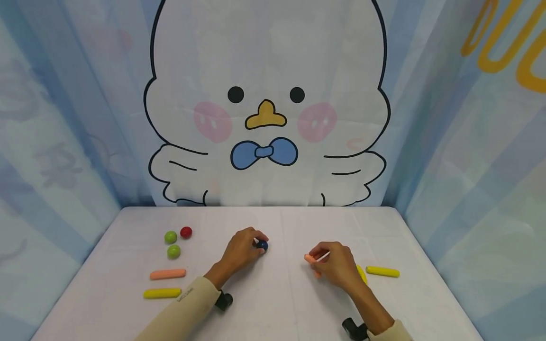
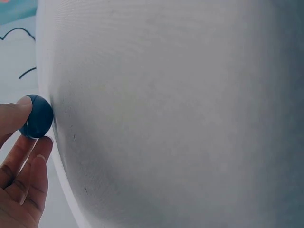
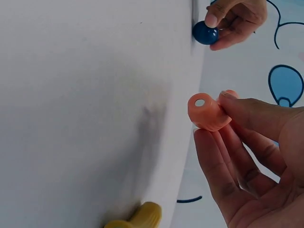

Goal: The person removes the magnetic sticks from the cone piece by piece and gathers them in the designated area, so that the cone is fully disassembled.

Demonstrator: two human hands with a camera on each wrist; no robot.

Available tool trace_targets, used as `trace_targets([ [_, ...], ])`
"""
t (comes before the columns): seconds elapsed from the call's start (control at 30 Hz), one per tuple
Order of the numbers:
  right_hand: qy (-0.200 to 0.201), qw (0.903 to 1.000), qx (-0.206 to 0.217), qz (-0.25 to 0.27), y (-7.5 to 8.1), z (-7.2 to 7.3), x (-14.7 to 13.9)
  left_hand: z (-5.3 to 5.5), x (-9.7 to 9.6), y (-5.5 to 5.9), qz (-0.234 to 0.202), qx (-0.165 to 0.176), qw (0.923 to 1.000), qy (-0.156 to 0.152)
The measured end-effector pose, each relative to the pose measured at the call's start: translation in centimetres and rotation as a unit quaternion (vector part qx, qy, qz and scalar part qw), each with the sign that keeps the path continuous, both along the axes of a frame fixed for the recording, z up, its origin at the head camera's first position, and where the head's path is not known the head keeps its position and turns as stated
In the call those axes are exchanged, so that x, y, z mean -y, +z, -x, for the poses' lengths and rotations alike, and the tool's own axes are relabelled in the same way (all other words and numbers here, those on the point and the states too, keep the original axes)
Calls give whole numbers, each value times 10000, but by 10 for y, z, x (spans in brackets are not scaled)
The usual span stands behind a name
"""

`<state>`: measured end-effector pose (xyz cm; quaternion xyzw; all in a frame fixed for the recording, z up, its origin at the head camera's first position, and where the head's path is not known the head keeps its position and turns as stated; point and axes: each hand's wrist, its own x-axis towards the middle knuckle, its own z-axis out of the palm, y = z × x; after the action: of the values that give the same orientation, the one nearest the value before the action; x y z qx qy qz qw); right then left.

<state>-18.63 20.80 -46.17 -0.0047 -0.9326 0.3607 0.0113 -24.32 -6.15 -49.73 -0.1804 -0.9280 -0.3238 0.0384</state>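
Observation:
My left hand (image 1: 244, 251) pinches a dark blue ball (image 1: 262, 245) between thumb and fingers, just over the white table. In the left wrist view the glossy ball (image 2: 40, 117) sits at the fingertips, right by the table surface. To the right, my right hand (image 1: 337, 265) pinches a short orange stick (image 1: 310, 258), partly hidden behind the fingers. The right wrist view shows the stick (image 3: 202, 114) nearly end-on, with a pale spot on its rounded end, raised off the table. The left hand with the blue ball (image 3: 205, 33) also appears there.
At the back left lie a red ball (image 1: 186, 232) and two green balls, one nearer the front (image 1: 173, 251). Closer in are another orange stick (image 1: 168, 274) and a yellow stick (image 1: 162, 293). By my right wrist lie a curved yellow piece (image 1: 362, 274) and a yellow stick (image 1: 382, 271).

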Motion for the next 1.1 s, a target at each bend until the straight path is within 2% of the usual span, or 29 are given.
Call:
trace_targets([
  [0.37,-323,9982,67,-509,-5,-13,-26,0,1,0,27,-25,10000,38],
  [0.83,-287,9924,50,-1195,-13,-16,-29,1,1,-3,1,-65,10000,44],
  [1.1,-287,9902,146,-1359,-13,-18,-30,0,1,-2,-17,-7,10000,53],
])
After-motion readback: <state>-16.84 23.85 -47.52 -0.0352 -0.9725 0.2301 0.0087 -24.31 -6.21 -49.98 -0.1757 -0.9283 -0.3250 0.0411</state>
